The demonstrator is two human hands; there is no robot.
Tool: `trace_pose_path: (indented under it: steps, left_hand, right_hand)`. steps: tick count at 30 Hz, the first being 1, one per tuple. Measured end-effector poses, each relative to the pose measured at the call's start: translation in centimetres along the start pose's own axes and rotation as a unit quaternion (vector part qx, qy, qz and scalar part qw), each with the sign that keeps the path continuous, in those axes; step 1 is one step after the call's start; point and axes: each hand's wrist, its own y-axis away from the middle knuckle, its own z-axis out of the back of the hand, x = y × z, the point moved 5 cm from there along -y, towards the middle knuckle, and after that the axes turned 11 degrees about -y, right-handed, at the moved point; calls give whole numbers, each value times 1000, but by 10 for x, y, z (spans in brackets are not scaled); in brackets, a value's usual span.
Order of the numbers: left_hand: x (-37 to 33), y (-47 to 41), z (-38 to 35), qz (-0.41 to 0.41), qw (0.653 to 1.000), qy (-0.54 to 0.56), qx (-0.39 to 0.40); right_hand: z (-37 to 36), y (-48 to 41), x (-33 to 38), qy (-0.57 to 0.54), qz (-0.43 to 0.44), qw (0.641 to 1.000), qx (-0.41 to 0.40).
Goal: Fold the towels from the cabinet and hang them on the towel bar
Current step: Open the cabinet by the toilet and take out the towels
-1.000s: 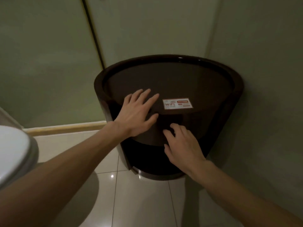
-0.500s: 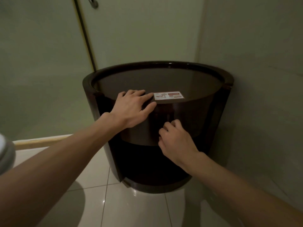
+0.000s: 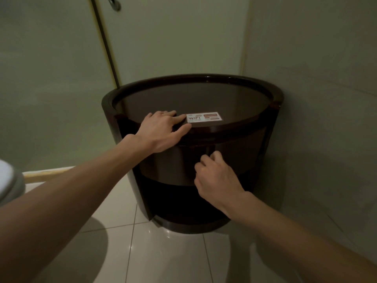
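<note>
A dark brown round cabinet [image 3: 234, 103] stands in the corner of the room, with a white WIFI sticker [image 3: 204, 117] on its flat top. My left hand [image 3: 163, 131] rests on the top's front edge beside the sticker, fingers laid flat over the rim. My right hand [image 3: 216, 178] is lower, against the cabinet's curved front, with its fingers curled in toward the panel; whether it grips a handle is hidden. No towels or towel bar are in view.
A pale wall closes in on the right, close to the cabinet. Behind it stands a door or panel with a dark vertical edge [image 3: 106, 43] and a metal ring [image 3: 114, 3]. White floor tiles [image 3: 163, 258] lie below. A white toilet rim [image 3: 8, 184] shows at the left.
My left hand slid back from the cabinet top to its front rim. My right hand's fingers curled in against the front panel. The camera dropped lower and shifted left.
</note>
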Motion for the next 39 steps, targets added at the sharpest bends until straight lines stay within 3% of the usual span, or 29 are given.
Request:
trace_pose_path:
  steps: [8,16,30,39]
  left_hand:
    - [-2,2,6,-5,1000,19,19]
    - [-1,3,4,-12,1000,3,17]
    - [2,1,0,-20,999,3,30]
    - [0,1,3,9,999,6,37]
  right_hand:
    - [12,42,21,6,11,1000,14]
    - [14,71,36,19,39,994,103]
    - [30,106,58,36,25,983,180]
    - [34,106,63,63,53,986,146]
